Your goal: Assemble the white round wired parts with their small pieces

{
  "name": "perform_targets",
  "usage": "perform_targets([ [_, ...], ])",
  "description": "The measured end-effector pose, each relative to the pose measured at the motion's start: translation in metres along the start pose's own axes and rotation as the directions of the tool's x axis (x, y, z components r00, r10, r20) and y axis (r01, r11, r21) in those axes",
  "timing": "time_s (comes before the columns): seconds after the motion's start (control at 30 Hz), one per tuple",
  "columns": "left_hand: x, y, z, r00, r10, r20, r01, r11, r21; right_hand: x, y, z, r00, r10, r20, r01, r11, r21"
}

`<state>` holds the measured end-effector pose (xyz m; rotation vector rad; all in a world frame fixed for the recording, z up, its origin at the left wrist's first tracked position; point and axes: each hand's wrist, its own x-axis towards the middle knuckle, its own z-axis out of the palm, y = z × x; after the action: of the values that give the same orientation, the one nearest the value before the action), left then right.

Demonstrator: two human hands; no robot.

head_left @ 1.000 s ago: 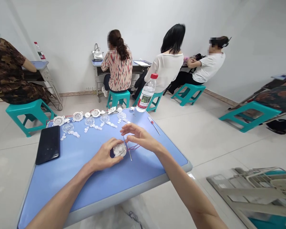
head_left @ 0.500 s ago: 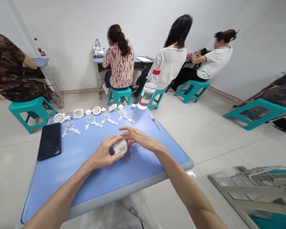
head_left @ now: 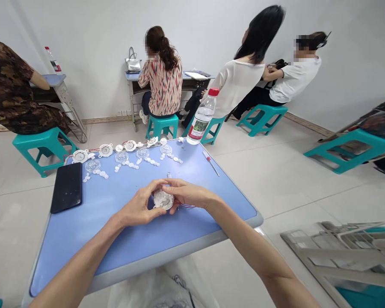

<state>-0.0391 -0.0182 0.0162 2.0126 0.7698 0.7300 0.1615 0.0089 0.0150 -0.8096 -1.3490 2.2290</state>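
Closed in since the earlier frame, the right hand (head_left: 191,193) was found pressed with the left hand (head_left: 137,204) onto a clear round plastic housing (head_left: 163,199), which is clamped between them over the blue desk (head_left: 141,261). Red wires (head_left: 188,205) trail rightward. A red-handled screwdriver (head_left: 211,163) lies ahead of the right hand, a black phone (head_left: 66,187) left of the left hand. Open desk surface is left toward the near edge.
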Motion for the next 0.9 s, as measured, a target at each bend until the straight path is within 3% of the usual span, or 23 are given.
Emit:
perform_targets([
  [0.27, -0.002, -0.004, -0.004, 0.999, 0.031, 0.039, -0.03, 0.999, -0.02, 0.003, 0.005, 0.0, 1.0, 0.013, -0.028, -0.01, 0.995, 0.096],
  [0.4, -0.003, -0.007, -0.003, 1.0, 0.025, -0.008, -0.026, 1.0, -0.013, 0.001, 0.006, 0.004, 1.0, -0.026, -0.002, 0.027, 0.991, 0.133],
  [0.67, -0.003, -0.001, -0.002, 0.989, 0.112, -0.094, -0.102, 0.99, 0.102, -0.003, 0.004, 0.011, 0.996, -0.034, -0.079, 0.053, 0.965, 0.256],
  [0.9, -0.003, 0.003, -0.002, 0.981, 0.118, -0.152, -0.083, 0.973, 0.215, -0.004, 0.004, 0.013, 0.996, -0.011, -0.09, 0.044, 0.93, 0.365],
])
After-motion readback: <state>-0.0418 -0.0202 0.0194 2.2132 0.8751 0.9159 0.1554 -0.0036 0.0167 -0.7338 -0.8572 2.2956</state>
